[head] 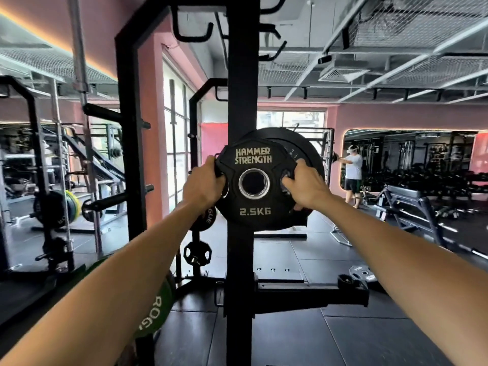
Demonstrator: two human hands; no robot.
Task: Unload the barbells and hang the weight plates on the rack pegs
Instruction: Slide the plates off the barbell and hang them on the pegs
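Held up at chest height before the black rack upright: a small black weight plate marked 2.5KG, gripped on both sides. Left hand curled round the plate's left edge, fingers hooked into a grip hole; right hand wrapped over the right edge, fingertips tucked into the opposite cutout. Two-sided hold apparently chosen to keep the centre hole square and level for threading onto a peg. Directly behind, larger black plates already hung on the rack, partly hidden; peg itself not visible, so whether the small plate is on it or just short of it cannot be told. Lower left, a green bumper plate and, by the upright's foot, another small black plate stored low. In the background, a person in a white shirt near a mirror.
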